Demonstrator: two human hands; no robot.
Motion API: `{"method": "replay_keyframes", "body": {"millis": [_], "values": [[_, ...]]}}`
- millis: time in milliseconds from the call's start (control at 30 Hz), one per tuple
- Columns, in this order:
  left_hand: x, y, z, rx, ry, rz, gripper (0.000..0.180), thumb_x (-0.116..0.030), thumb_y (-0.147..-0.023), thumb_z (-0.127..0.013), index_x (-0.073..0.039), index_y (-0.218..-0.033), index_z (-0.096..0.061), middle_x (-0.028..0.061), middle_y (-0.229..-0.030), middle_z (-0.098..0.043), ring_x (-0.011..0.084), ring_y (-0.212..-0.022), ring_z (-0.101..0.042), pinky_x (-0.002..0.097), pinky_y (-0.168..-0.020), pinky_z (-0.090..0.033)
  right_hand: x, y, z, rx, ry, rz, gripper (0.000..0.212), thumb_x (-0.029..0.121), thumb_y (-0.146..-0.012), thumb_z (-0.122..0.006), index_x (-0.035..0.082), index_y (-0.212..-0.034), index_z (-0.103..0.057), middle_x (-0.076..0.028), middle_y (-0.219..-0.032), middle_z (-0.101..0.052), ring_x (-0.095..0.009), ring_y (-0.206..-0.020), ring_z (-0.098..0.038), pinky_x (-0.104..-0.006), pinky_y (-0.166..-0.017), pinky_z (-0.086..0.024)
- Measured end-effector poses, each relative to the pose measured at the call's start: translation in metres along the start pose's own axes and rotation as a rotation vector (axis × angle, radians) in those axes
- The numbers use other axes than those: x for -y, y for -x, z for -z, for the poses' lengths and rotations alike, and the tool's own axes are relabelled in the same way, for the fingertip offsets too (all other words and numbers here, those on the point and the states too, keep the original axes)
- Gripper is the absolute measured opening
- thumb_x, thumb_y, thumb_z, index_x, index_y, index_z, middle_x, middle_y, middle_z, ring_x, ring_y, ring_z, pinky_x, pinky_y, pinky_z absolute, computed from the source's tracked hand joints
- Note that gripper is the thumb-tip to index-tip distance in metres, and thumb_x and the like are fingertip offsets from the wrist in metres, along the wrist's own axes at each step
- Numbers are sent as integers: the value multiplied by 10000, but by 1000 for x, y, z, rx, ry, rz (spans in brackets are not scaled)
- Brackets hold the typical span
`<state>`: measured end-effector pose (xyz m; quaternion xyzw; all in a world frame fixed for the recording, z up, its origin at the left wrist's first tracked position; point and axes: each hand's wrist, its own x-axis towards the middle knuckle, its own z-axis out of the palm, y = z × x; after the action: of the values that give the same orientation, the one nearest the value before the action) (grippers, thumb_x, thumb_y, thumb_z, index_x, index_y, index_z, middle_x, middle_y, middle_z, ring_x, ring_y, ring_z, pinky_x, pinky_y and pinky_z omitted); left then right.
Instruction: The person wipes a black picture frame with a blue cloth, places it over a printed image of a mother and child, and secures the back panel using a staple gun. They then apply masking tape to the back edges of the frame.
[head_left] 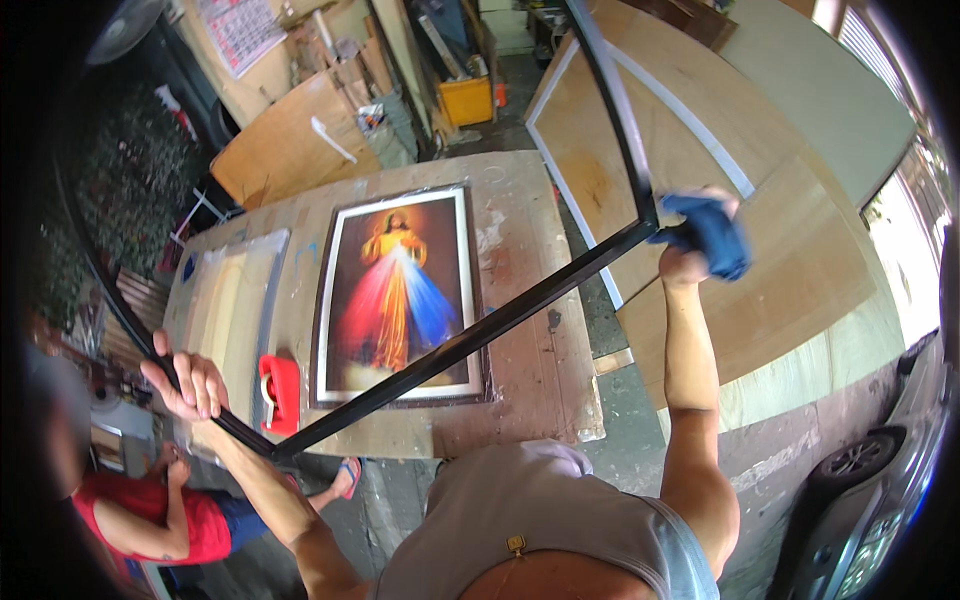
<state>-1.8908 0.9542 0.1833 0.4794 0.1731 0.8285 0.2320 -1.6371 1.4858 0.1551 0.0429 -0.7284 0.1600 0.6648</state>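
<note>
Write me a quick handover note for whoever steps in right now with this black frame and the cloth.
Left hand: gripping the black frame on its left side, near the lower corner.
Right hand: pressing a blue cloth against the frame's far corner.
The frame is held up, tilted, above the worktable; the framed picture lies flat beneath it, with a red tape dispenser beside it.
Done: cloth is at one corner; how much is already wiped cannot be told.
Left: probably the other bars.

Frame (480, 335) above picture (400, 295) on table (520, 400).
</note>
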Motion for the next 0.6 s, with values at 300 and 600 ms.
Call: {"method": "replay_keyframes", "body": {"millis": [300, 600], "values": [[20, 16, 51, 64, -120, -98, 336, -364, -997, -395, -49, -1110, -366, 68, -495, -423, 156, -278, -377, 264, -244, -362, 41, -78, -49, 241, -484, -609, 453, 412, -952, -518, 63, -1240, -526, -61, -945, -628, -142, -807, -561, -298, -758, -471], [87, 11, 59, -772, -714, -124, 664, -561, -928, -436, -144, -1426, -299, 122, -1188, -518, 221, -999, -542, 381, -786, -470, 35, -112, -58, 35, -278, -693, 311, 375, -841, -675, 84, -948, -671, -12, -695, -617, -97, -667, -567, -267, -660, -472]]}}
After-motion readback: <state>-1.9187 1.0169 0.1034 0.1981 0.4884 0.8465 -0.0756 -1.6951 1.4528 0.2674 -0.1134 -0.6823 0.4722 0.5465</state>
